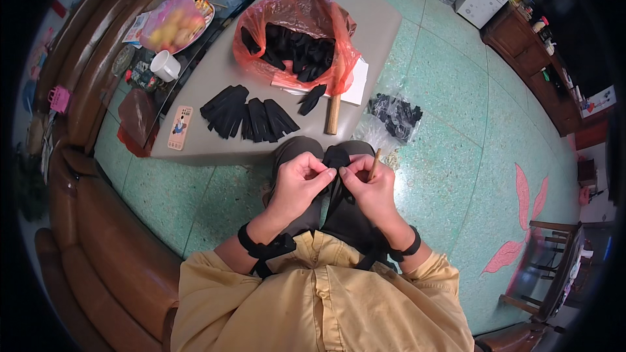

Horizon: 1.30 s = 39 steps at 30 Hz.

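Observation:
Above my lap, my left hand (302,184) and my right hand (370,189) pinch a small black fabric piece (336,156) between thumbs and fingertips. A thin wooden stick (375,164) pokes up from the fingers of my right hand. On the grey tabletop (378,10) ahead, flat black fabric pieces (225,112) lie fanned out, with one more black piece (312,100) apart to their right. Behind them an open red plastic bag (293,8) holds many similar black pieces. A thicker wooden rod (332,116) reaches from the bag toward me.
A phone (180,128) lies at the table's left corner. On the floor to the right sits a clear plastic bag (396,117) of small black pieces. A white mug (165,66) and a bag of fruit (173,26) stand on the glass table, beside a brown sofa (111,248).

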Available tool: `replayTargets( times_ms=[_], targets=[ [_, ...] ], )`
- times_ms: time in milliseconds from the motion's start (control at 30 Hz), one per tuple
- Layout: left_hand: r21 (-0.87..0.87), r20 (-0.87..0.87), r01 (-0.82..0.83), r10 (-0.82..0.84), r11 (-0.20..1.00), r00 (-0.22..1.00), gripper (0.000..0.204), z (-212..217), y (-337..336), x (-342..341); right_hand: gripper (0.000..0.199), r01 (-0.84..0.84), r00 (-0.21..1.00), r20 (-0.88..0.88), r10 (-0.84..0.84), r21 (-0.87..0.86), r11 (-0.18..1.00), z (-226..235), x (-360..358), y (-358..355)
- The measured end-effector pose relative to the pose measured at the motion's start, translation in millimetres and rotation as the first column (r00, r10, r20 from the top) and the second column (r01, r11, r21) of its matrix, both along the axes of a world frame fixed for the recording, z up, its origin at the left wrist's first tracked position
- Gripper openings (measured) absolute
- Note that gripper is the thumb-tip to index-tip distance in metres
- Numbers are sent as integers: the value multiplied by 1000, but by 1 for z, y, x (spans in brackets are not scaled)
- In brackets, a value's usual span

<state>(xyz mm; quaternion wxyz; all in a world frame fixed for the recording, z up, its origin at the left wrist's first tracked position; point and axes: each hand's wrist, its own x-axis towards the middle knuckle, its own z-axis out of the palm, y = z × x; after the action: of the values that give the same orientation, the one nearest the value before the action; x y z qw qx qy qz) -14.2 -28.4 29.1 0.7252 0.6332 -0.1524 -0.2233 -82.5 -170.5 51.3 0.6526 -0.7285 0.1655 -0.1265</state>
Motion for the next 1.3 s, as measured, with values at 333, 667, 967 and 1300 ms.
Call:
replayTargets(
  times_ms=[333,667,967,1300],
  targets=[
    [-51,-121,130,-135,990,983,20,2,-2,3,21,-148,982,-63,178,326,934,0,12,-21],
    [379,-86,378,-374,845,923,9,3,5,14,13,-187,982,8,189,191,964,-18,10,-13],
    [-118,-253,242,-265,963,931,11,11,-2,9,11,-271,857,-171,486,651,709,-14,-1,-31],
    [144,-7,296,-298,944,954,10,5,1,6,11,-313,820,-250,515,558,769,-21,1,-24]
  ],
)
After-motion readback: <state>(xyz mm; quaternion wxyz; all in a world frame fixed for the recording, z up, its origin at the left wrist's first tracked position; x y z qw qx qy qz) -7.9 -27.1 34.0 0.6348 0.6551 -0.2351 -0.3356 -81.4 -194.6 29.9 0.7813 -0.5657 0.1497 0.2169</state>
